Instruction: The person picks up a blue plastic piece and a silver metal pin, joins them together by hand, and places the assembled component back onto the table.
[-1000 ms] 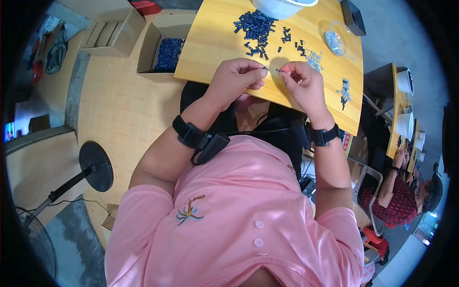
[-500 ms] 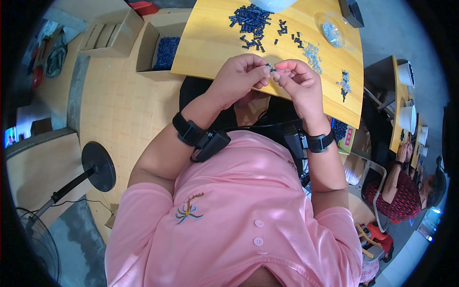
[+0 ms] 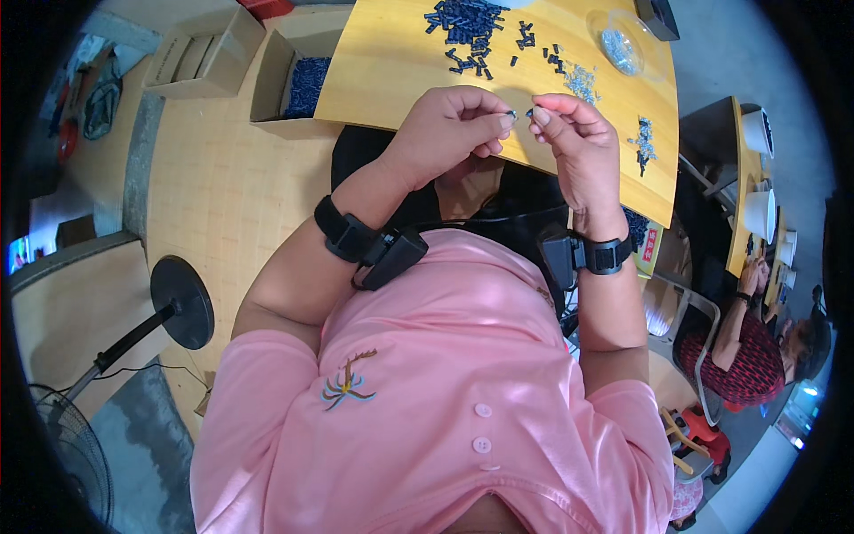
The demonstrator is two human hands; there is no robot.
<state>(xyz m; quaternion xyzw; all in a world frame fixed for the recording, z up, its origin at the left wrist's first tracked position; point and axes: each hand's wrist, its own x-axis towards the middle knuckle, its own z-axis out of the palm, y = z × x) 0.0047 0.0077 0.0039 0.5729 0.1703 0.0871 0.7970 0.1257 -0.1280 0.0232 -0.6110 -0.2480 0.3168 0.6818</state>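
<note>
Left hand (image 3: 449,130) pinches one tiny dark part (image 3: 511,115), right hand (image 3: 583,142) another tiny piece (image 3: 530,113), apart at one o'clock; a slack fingertip grip could drop either onto the surface (image 3: 382,80).

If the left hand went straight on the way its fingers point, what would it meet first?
Probably the small dark piece in the right hand, though depth is unclear.

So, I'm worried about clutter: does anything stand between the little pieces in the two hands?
Nothing visible does. The left piece, pinched in the left hand, and the right piece, in the right hand, have only a narrow open gap between them. The black pile lies farther up the table.
</note>
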